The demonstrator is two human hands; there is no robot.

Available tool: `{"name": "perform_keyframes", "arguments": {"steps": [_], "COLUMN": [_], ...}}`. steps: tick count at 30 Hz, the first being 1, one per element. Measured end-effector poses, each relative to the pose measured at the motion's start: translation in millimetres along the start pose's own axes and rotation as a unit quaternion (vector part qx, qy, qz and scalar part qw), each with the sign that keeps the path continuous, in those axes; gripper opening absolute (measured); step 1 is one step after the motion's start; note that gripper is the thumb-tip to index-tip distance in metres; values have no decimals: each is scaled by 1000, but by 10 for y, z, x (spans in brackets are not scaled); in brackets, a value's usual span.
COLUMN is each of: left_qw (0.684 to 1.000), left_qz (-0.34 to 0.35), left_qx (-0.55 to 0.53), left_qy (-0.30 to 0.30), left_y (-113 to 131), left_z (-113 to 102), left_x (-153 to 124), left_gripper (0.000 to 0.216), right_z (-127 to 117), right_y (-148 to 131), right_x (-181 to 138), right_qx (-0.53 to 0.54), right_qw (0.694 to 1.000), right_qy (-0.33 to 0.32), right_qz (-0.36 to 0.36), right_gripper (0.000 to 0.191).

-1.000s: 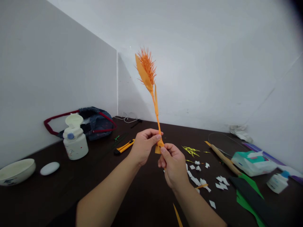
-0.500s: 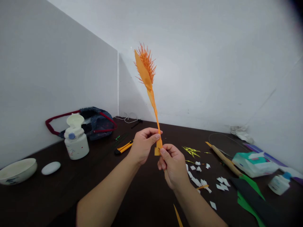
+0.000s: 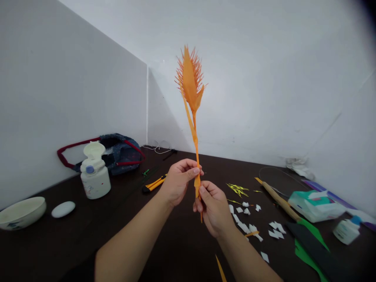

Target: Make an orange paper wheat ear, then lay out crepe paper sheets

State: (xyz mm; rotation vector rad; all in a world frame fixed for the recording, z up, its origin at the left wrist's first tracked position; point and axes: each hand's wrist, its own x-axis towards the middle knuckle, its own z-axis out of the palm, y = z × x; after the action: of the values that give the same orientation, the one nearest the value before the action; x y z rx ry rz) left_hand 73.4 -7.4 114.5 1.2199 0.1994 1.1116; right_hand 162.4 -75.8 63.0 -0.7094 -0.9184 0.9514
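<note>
An orange paper wheat ear [image 3: 190, 82] stands nearly upright in the middle of the head view, with spiky bristles and leaf-shaped strips along its stem. My left hand [image 3: 180, 181] pinches the stem between thumb and fingers. Just below, my right hand [image 3: 216, 207] is closed on the lower stem and a loose bit of orange paper wrapped about it. The stem's thin tip pokes out under the right fingers. Behind the left forearm lies a yellow utility knife [image 3: 155, 184].
At left are a white bowl [image 3: 23, 211], a white oval object [image 3: 63, 209], an open-lidded white bottle [image 3: 95, 176] and a denim bag [image 3: 120, 152]. At right lie yellow slivers [image 3: 237, 189], white paper scraps [image 3: 243, 226], a plastic packet [image 3: 315, 207], green paper [image 3: 308, 254] and a small blue-capped bottle [image 3: 347, 230].
The wheat ear has turned about its stem and come more upright, its head shifting right. A broad leaf now faces me. Both hands stay in nearly the same place.
</note>
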Motion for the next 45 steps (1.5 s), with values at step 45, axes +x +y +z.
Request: {"name": "perform_keyframes", "arguments": {"steps": [45], "left_qw": [993], "left_qz": [-88], "left_qx": [63], "left_qy": [41], "left_y": [-3], "left_z": [44], "left_x": [-640], "left_gripper": [10], "right_z": [-35], "right_y": [-48], "right_x": [-499], "right_qx": [-94], "right_qw": [993], "right_qy": [-58], "right_qz": [45], "right_gripper": [20]}}
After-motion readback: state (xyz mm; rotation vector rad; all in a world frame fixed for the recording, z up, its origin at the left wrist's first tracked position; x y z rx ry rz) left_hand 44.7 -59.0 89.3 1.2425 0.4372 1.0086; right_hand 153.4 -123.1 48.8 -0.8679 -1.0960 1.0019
